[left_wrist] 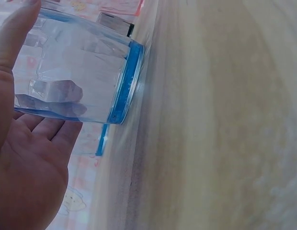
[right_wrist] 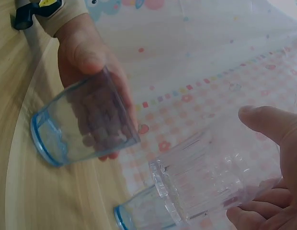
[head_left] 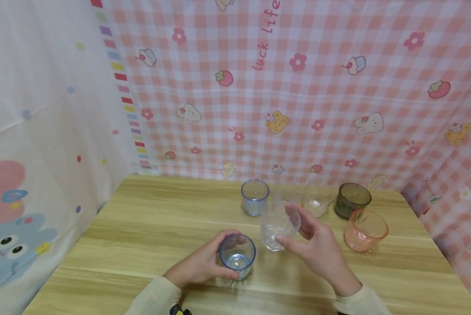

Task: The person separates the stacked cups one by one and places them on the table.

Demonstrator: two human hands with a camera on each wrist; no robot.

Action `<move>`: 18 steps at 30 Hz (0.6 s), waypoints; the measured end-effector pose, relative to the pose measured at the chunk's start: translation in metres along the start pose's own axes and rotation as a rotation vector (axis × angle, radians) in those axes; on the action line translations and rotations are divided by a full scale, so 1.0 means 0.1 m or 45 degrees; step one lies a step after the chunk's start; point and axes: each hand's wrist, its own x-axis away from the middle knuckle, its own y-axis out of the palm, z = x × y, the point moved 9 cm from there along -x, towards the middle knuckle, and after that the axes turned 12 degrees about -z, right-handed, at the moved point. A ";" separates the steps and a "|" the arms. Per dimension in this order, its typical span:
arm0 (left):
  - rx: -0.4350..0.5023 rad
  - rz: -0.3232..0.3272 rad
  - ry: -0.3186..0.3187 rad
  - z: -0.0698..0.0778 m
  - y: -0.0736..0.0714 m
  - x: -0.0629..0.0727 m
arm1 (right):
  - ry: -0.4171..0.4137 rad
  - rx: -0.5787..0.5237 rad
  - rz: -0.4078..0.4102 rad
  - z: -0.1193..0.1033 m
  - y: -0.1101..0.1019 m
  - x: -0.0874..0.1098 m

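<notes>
My left hand [head_left: 205,261] holds a blue-tinted clear cup [head_left: 237,258] between thumb and fingers, its mouth facing up. In the left wrist view that cup's blue base [left_wrist: 127,84] is right at the wooden surface. To its right, my right hand [head_left: 318,245] grips a colourless clear cup [head_left: 272,232] around its side. The right wrist view shows this clear cup [right_wrist: 211,177] tilted, its thick faceted base toward the table and the thumb across from the curled fingers. Behind it stands a second blue-tinted cup [head_left: 254,199], upright.
Colourless cups [head_left: 317,203] stand at the back, partly hidden by my right hand's cup. Right of them are a dark smoky cup [head_left: 351,201] and an orange-pink cup [head_left: 364,232]. Patterned cloth [head_left: 267,96] hangs behind the wooden table [head_left: 160,218] and along both sides.
</notes>
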 end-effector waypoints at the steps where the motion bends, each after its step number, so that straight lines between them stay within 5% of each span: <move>1: 0.003 0.001 -0.004 0.00 0.00 0.00 | 0.012 -0.004 0.009 0.03 -0.02 0.01; 18: 0.012 0.002 -0.004 0.00 0.00 0.00 | 0.192 -0.171 0.087 0.54 -0.28 0.11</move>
